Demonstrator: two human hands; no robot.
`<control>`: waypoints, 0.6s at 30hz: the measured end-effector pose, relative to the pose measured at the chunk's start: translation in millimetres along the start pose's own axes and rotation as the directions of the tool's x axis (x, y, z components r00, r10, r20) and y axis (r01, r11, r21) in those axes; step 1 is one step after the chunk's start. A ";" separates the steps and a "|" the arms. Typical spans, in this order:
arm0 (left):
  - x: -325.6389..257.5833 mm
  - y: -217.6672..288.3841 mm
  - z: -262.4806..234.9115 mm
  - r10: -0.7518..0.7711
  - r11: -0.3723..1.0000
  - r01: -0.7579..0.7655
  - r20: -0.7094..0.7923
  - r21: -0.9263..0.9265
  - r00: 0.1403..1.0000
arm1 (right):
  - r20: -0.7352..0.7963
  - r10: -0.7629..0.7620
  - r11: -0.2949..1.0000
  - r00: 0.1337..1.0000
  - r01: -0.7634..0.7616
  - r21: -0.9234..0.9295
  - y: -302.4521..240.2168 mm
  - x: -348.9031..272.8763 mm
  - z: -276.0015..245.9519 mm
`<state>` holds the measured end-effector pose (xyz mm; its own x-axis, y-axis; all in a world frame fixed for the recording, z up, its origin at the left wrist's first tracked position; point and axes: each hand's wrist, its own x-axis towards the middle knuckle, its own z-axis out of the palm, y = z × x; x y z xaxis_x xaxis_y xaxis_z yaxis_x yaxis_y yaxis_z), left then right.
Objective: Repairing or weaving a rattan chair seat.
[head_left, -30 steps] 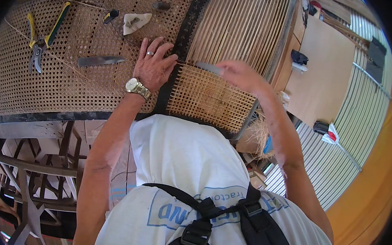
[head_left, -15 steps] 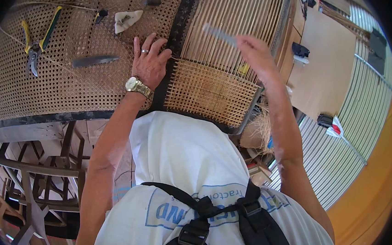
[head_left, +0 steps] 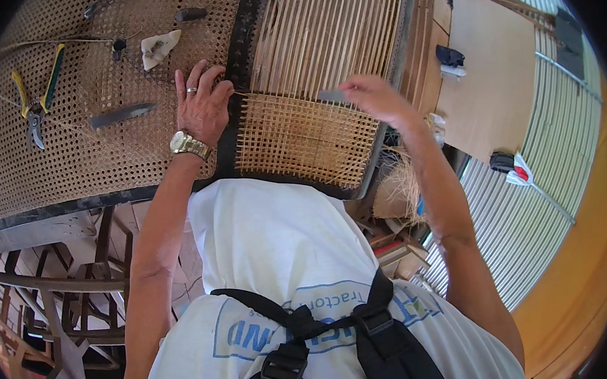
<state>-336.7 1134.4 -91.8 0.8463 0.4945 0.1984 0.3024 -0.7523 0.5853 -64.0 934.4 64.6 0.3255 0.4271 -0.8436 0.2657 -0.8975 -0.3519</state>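
Observation:
My right hand (head_left: 376,100) is closed around one end of a flat grey metal strip (head_left: 332,96), whose free end points left. The strip is over the top edge of the woven cane section (head_left: 307,143), where loose lengthwise strands (head_left: 327,31) begin. My left hand (head_left: 204,105), wearing a ring and wristwatch, rests with fingers apart on the finished cane webbing (head_left: 45,170), beside the dark frame bar (head_left: 235,59). A cane strand end shows by its fingertips; whether they touch it I cannot tell. A dark flat blade (head_left: 124,115) lies left of this hand.
Yellow-handled pruning shears (head_left: 39,103), a pale waxy-looking lump (head_left: 160,50) and a small dark tool (head_left: 190,14) lie on the webbing. Wooden chair frames (head_left: 68,279) stand at lower left. A light board (head_left: 491,82) and a bundle of loose fibre (head_left: 400,189) are to the right.
My right hand has brought the metal strip down and left, from over the open strands to the weave's edge. My left hand stays by the frame bar. The whole view has shifted slightly.

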 end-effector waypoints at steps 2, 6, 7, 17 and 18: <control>-0.3 -0.1 0.2 -0.006 1.000 0.006 0.004 -0.001 1.000 | -0.114 0.029 1.000 0.993 -0.028 0.006 7.9 -2.0 -6.1; 0.0 0.2 1.2 0.006 1.000 -0.006 -0.009 0.006 1.000 | -0.667 -0.011 0.997 0.745 0.059 0.050 20.3 -12.8 -5.2; 0.2 -0.2 1.2 0.006 1.000 -0.006 -0.008 0.013 1.000 | -0.383 -0.075 0.997 0.921 0.066 -0.036 20.7 -16.2 -9.7; -0.1 -0.5 0.8 0.002 1.000 -0.002 -0.006 0.023 1.000 | -0.395 0.036 0.999 0.918 -0.044 -0.010 -9.4 -47.2 -41.2; 0.2 -0.8 0.7 0.004 1.000 -0.004 -0.005 0.023 1.000 | -0.316 0.037 0.999 0.948 -0.038 0.003 -10.9 -45.8 -41.0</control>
<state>-336.4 1134.7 -92.8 0.8454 0.4936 0.2042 0.3093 -0.7640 0.5663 -44.6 929.1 123.8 0.6055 0.4061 -0.6844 0.2503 -0.9136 -0.3206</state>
